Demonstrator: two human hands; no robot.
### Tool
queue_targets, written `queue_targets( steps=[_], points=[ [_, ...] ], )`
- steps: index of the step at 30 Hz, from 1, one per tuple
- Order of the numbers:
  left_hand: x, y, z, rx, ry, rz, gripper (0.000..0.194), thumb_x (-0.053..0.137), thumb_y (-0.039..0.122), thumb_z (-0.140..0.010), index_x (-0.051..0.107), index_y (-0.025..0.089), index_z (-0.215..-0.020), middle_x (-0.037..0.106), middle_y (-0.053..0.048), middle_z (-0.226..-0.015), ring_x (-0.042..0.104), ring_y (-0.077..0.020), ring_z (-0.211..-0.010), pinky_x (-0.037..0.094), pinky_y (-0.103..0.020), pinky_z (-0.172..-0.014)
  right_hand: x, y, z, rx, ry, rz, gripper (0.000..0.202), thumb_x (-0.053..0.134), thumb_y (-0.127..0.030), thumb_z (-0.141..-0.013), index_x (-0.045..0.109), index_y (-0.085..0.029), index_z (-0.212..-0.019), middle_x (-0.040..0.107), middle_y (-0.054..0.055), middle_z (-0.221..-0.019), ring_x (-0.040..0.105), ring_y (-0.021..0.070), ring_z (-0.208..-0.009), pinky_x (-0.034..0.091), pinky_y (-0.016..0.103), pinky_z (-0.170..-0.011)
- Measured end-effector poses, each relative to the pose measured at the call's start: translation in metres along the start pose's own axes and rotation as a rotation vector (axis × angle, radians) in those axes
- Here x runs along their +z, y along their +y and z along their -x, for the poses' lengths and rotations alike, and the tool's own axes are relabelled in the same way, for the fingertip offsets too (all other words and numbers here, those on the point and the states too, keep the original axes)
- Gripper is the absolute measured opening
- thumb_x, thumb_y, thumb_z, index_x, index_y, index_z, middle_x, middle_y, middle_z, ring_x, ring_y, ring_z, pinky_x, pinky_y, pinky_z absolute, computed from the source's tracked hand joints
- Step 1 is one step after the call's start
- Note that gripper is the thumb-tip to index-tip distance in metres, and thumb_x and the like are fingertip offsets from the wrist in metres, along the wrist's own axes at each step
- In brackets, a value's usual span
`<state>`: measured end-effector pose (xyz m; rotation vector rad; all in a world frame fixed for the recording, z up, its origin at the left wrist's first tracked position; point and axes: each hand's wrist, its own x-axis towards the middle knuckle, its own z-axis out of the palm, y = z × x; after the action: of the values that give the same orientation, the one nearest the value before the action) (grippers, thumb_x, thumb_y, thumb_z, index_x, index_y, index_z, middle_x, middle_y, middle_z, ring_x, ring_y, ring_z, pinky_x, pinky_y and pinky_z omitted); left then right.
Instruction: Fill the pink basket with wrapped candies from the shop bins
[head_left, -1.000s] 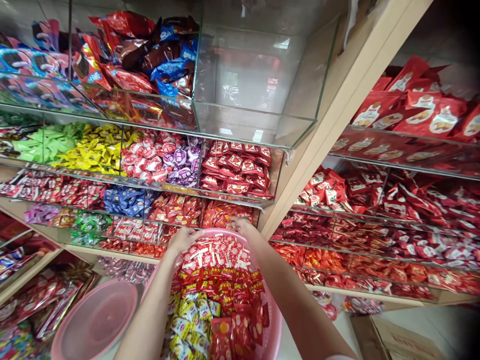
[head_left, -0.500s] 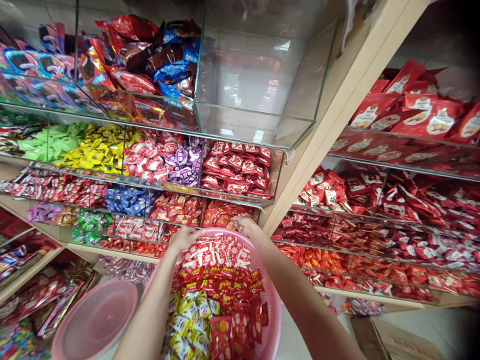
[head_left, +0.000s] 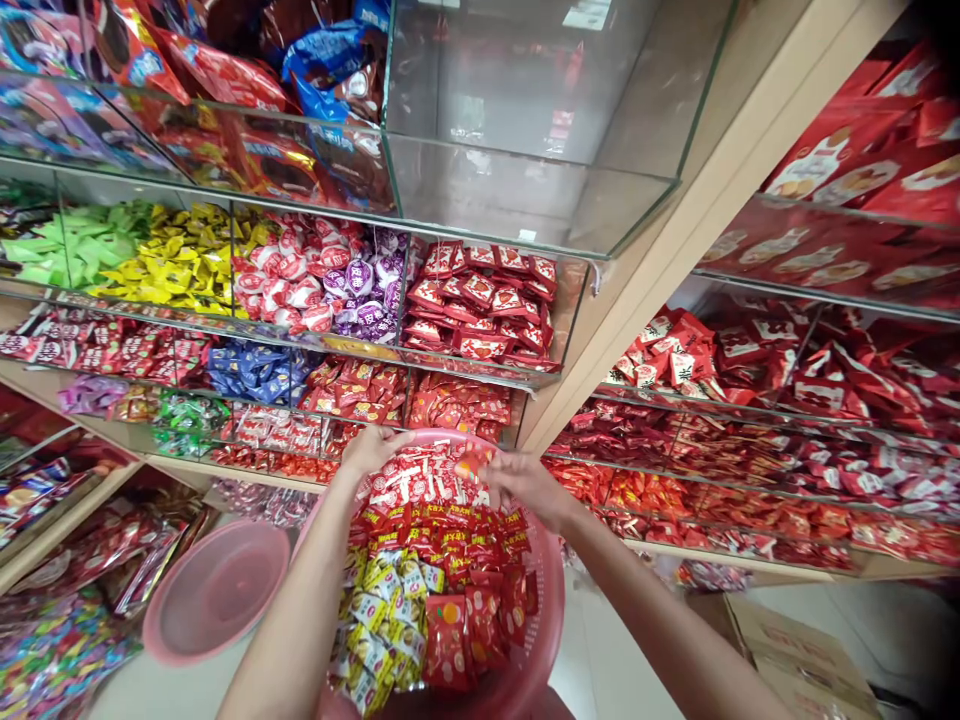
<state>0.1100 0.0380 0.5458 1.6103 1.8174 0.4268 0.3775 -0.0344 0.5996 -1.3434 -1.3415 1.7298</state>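
Note:
A pink plastic basket (head_left: pixel 546 610) is filled with wrapped candy in groups. White-and-red wrapped candies (head_left: pixel 409 480) lie at its far side, red-and-yellow packets (head_left: pixel 450 535) in the middle. Nearer to me are yellow-and-white packets (head_left: pixel 379 620) at the left and larger red packets with an orange print (head_left: pixel 448 635) at the right. My left hand (head_left: pixel 373 452) is closed on the far left rim of the basket. Over the far right part of the basket, my right hand (head_left: pixel 529 485) pinches a small red candy packet (head_left: pixel 472 462), slightly blurred, with an orange spot.
Glass-fronted shelves ahead hold red packets (head_left: pixel 461 402), red square packets (head_left: pixel 484 300), purple candies (head_left: pixel 367 290) and yellow candies (head_left: pixel 180 260). A wooden post (head_left: pixel 637 300) divides the shelving. On the floor are another pink basin (head_left: pixel 214 590) and a cardboard box (head_left: pixel 795 650).
My right hand has drawn back from the low shelf bin to over the basket, now with a red packet in its fingers. The left hand stays on the rim. The view has shifted.

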Motion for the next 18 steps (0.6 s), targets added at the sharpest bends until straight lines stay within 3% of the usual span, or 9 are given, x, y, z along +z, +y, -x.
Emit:
queue_targets(
  steps=[4,7,10,13,18],
  points=[
    [-0.001,0.003,0.001,-0.013,-0.005,-0.004,0.057,0.054,0.076,-0.061,0.052,0.020,-0.049,0.044,0.004,-0.041,0.044,-0.0123,-0.048,0.026,-0.024,-0.051,0.013,0.022,0.053,0.081,-0.250,0.057,0.035,0.068,-0.048,-0.072,0.054,-0.017,-0.068,0.060,-0.002,-0.048,0.048,0.0076,-0.040,0.033,0.019,-0.044],
    [-0.002,0.005,0.003,-0.022,-0.010,-0.024,0.057,0.054,0.076,-0.062,0.052,0.020,-0.050,0.044,0.005,-0.041,0.044,-0.0123,-0.048,0.027,-0.024,-0.052,0.021,0.036,0.079,0.131,-0.328,0.169,0.035,0.064,-0.045,-0.076,0.050,-0.017,-0.061,0.057,-0.003,-0.046,0.043,0.0071,-0.038,0.031,0.019,-0.041],
    [-0.002,0.006,0.003,-0.018,-0.008,-0.028,0.055,0.054,0.074,-0.063,0.051,0.020,-0.050,0.043,0.005,-0.041,0.043,-0.0121,-0.047,0.027,-0.025,-0.053,0.027,0.045,0.092,0.138,-0.306,0.343,0.032,0.056,-0.029,-0.080,0.045,-0.017,-0.053,0.054,-0.003,-0.045,0.039,0.0060,-0.038,0.028,0.019,-0.041],
    [-0.001,0.007,0.004,-0.011,-0.006,-0.017,0.054,0.055,0.072,-0.064,0.049,0.020,-0.048,0.042,0.005,-0.041,0.042,-0.0117,-0.046,0.026,-0.025,-0.052,0.033,0.050,0.095,0.116,-0.282,0.528,0.030,0.050,-0.015,-0.077,0.042,-0.017,-0.048,0.053,-0.003,-0.045,0.044,0.0070,-0.042,0.034,0.020,-0.049],
    [-0.001,0.007,0.004,-0.039,-0.002,0.036,0.052,0.060,0.068,-0.062,0.047,0.020,-0.046,0.042,0.005,-0.040,0.041,-0.0119,-0.046,0.026,-0.026,-0.053,0.044,0.050,0.096,0.131,-0.190,1.077,0.018,0.059,-0.017,-0.074,0.053,-0.017,-0.057,0.067,0.004,-0.072,0.061,0.0186,-0.075,0.039,0.027,-0.069]
  ],
)
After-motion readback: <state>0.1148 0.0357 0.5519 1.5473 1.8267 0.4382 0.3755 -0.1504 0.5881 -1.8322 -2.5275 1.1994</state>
